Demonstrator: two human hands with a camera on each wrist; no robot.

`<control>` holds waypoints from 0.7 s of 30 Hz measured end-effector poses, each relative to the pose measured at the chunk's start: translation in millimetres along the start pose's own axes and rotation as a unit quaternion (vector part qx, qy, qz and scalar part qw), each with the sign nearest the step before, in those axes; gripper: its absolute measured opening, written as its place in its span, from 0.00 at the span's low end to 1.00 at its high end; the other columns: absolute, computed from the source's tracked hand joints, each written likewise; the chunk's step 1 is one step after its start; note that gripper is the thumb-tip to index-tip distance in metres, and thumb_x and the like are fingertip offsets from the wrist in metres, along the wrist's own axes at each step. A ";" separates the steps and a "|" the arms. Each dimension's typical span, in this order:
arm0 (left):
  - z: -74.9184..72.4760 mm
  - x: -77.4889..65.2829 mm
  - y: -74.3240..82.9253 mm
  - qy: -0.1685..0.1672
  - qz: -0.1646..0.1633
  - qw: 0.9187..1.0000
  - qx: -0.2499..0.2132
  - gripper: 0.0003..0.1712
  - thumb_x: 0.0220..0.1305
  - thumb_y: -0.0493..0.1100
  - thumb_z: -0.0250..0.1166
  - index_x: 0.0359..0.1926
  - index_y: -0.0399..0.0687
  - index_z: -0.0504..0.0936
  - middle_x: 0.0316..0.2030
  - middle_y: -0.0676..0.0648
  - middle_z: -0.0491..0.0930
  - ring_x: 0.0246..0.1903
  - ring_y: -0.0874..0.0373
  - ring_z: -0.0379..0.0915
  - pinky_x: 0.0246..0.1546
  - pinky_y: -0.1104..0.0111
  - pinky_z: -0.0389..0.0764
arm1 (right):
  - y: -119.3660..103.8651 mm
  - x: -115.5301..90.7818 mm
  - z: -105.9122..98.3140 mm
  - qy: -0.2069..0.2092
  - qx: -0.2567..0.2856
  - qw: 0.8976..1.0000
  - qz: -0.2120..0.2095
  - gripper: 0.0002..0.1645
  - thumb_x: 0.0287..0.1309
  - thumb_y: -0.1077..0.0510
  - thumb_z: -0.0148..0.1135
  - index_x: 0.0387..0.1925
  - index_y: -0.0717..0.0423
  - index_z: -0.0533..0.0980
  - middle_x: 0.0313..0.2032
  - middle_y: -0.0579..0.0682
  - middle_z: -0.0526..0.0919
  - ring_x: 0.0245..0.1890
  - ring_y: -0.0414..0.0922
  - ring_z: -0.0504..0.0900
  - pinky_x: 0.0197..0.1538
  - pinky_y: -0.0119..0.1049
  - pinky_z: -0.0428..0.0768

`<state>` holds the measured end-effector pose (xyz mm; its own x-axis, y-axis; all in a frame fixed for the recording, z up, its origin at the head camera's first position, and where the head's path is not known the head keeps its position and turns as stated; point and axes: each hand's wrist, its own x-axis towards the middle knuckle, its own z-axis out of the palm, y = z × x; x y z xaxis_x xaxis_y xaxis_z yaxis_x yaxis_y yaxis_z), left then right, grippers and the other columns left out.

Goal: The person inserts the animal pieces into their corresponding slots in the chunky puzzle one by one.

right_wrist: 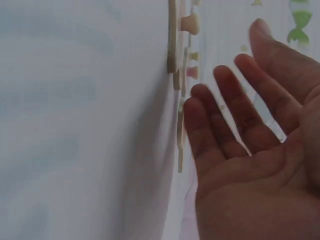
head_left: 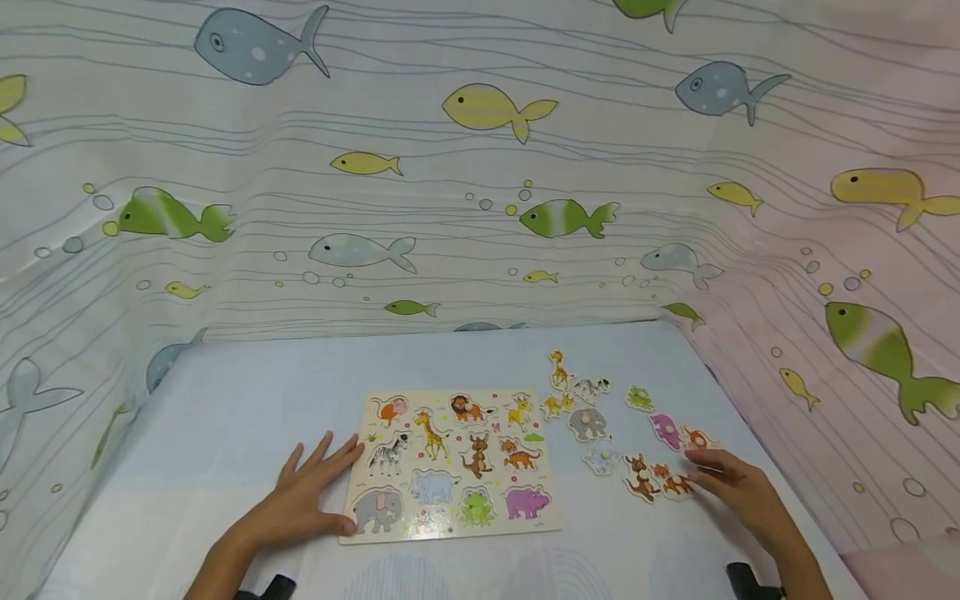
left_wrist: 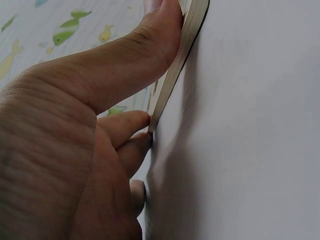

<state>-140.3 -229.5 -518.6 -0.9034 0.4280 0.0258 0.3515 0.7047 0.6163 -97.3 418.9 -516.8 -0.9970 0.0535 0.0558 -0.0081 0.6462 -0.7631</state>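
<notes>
A wooden animal puzzle board [head_left: 525, 527] lies flat on the table. My left hand [head_left: 300, 496] touches its left edge with fingers spread, the thumb at the near corner. The left wrist view shows this thumb and fingertips against the board's side [left_wrist: 175, 70]. My right hand [head_left: 738, 487] hovers beside the loose pieces, fingers loosely extended and nothing held. Nearest to it are a tiger piece [head_left: 670, 481] and an orange animal piece [head_left: 697, 438], partly hidden by its fingers. In the right wrist view a piece [right_wrist: 180, 130] is close to the fingertips; contact is unclear.
Right of the board lie more loose pieces, among them a kangaroo [head_left: 641, 479], a purple hippo [head_left: 666, 432], a frog [head_left: 640, 397], an elephant [head_left: 587, 424], a zebra [head_left: 591, 389] and a giraffe [head_left: 558, 369]. A fish-patterned curtain [head_left: 450, 192] surrounds the table [head_left: 262, 375].
</notes>
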 end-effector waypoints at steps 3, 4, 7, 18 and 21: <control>0.0 -0.7 -0.6 0.001 0.003 1.000 0.004 0.64 0.36 0.69 0.76 0.74 0.48 0.65 0.75 0.40 0.59 0.75 0.25 0.40 0.73 0.37 0.24 | 4.7 0.7 1.3 -0.006 0.016 1.000 -0.008 0.24 0.61 0.54 0.69 0.57 0.59 0.79 0.50 0.36 0.85 0.47 0.22 0.80 0.46 0.19 0.81; 0.2 -0.8 -0.9 0.001 0.004 1.000 0.005 0.64 0.36 0.69 0.76 0.74 0.48 0.65 0.75 0.40 0.59 0.75 0.25 0.40 0.73 0.37 0.24 | 6.0 1.1 1.9 -0.007 0.020 1.000 -0.015 0.24 0.61 0.55 0.69 0.56 0.59 0.79 0.50 0.34 0.85 0.47 0.21 0.80 0.46 0.18 0.81; 0.9 -0.7 -2.3 0.001 0.007 1.000 0.009 0.64 0.36 0.70 0.75 0.74 0.49 0.65 0.75 0.40 0.59 0.75 0.26 0.40 0.73 0.39 0.23 | 7.6 1.7 4.4 -0.013 0.023 0.999 -0.040 0.22 0.60 0.58 0.69 0.55 0.61 0.80 0.51 0.35 0.85 0.49 0.19 0.78 0.47 0.15 0.78; 1.0 -0.3 -1.7 0.001 0.003 1.000 0.003 0.65 0.34 0.68 0.77 0.74 0.48 0.65 0.75 0.39 0.60 0.74 0.24 0.40 0.73 0.38 0.23 | 3.7 -0.2 13.8 -0.032 -0.040 0.998 -0.045 0.23 0.58 0.51 0.71 0.54 0.51 0.83 0.58 0.53 0.83 0.61 0.07 0.52 0.55 0.03 0.56; 1.2 -0.1 -1.2 0.000 0.001 1.000 0.000 0.65 0.34 0.68 0.77 0.74 0.48 0.65 0.75 0.39 0.60 0.74 0.24 0.39 0.73 0.38 0.23 | 6.3 1.6 15.4 -0.030 -0.041 0.997 -0.057 0.20 0.57 0.52 0.71 0.52 0.50 0.84 0.57 0.56 0.83 0.61 0.08 0.53 0.55 0.04 0.58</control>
<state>-140.3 -229.7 -520.3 -0.9025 0.4297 0.0282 0.3540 0.7030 0.6169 -100.1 411.3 -531.4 -0.9927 -0.0690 0.0988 -0.1186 0.7063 -0.6979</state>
